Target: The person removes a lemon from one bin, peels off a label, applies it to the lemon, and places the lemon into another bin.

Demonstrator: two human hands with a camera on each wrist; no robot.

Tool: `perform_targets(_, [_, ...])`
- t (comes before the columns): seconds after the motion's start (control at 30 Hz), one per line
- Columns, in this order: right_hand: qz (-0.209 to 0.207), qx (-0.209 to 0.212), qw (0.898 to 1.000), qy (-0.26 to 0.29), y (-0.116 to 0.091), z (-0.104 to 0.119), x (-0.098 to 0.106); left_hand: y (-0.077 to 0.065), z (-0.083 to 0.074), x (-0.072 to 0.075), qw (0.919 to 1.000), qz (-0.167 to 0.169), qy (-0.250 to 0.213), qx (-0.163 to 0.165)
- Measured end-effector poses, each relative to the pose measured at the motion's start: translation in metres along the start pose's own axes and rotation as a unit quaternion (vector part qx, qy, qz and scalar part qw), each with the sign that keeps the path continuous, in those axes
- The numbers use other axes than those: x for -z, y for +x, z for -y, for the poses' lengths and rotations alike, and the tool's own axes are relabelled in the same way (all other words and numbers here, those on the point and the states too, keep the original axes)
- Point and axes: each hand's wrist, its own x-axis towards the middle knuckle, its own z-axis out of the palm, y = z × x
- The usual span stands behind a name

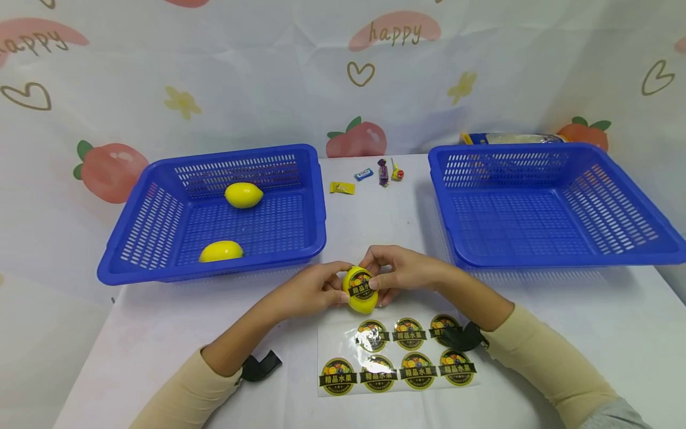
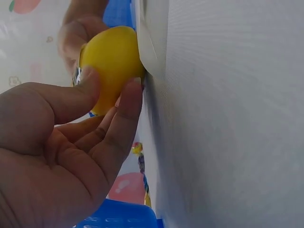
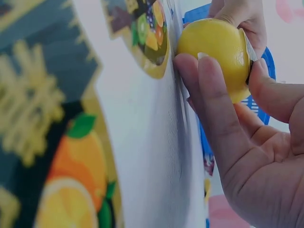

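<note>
Bkgd: printed cloth (image 1: 300,77), white table (image 1: 134,357). Far L: blue basket (image 1: 161,275) w/ 2 loose lemons (image 1: 243,195). Ctr: LH (image 1: 311,290) pinches labelled lemon (image 1: 363,306), just beyond sticker sheet (image 1: 332,341); RH (image 1: 404,268) grips opp. side, fingers part-curled, thumb on label (image 1: 361,287). Lemon prob. light, firm, smooth → may slip/roll; label edge could crease. Best hold: bare sides, off label. Far R: 2nd basket (image 1: 563,260).

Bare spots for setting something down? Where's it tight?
Free: inside the right basket; tabletop between it and the left basket, candies behind, left hand and right hand in front; tabletop between right basket and right sleeve. Crowded: front centre, both hands holding a lemon by the sticker sheet.
</note>
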Motion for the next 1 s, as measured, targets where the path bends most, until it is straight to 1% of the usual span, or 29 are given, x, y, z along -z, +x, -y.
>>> perform_targets(0.1, [0.008,0.002,1.0,0.013,0.0,-0.001,0.002,-0.001,0.0,0.0,1.0,0.0,0.002,0.0])
perform_targets(0.23, [0.007,-0.006,1.0,0.03,0.0,-0.002,0.003,-0.001,0.003,0.002,0.9999,0.008,-0.001,-0.008])
perform_targets(0.33, [0.005,-0.011,1.0,0.024,0.0,-0.003,0.005,-0.001,0.004,0.003,0.9999,0.011,-0.004,-0.004])
perform_targets(0.4, [0.005,-0.007,1.0,-0.016,-0.001,0.0,0.006,-0.001,0.004,0.004,0.9999,0.011,0.001,0.006])
perform_targets(0.47, [0.006,-0.004,0.997,-0.079,-0.004,0.005,0.006,-0.001,0.003,0.004,0.9998,0.013,0.006,0.017])
perform_targets(0.5, [0.008,-0.003,0.994,-0.112,-0.006,0.008,0.006,-0.002,0.003,0.005,0.9996,0.014,0.01,0.022])
perform_targets(0.57, [0.011,0.0,0.984,-0.178,-0.012,0.015,0.005,-0.003,0.001,0.006,0.9993,0.014,0.023,0.026])
perform_targets(0.63, [0.011,-0.004,0.975,-0.221,-0.016,0.02,0.002,-0.005,-0.001,0.008,0.9987,0.014,0.044,0.021])
perform_targets(0.77, [-0.004,0.002,0.967,-0.257,-0.022,0.026,-0.005,-0.011,-0.006,0.011,0.9954,0.015,0.094,-0.003])
perform_targets(0.87, [-0.025,0.015,0.957,-0.29,-0.022,0.027,-0.014,-0.018,-0.013,0.014,0.9923,0.013,0.123,-0.01])
perform_targets(0.9, [-0.033,0.019,0.952,-0.305,-0.022,0.027,-0.017,-0.02,-0.017,0.015,0.9913,0.01,0.131,-0.012])
perform_targets(1.0, [-0.063,0.029,0.928,-0.366,-0.02,0.025,-0.025,-0.028,-0.027,0.019,0.9896,-0.002,0.141,-0.026])
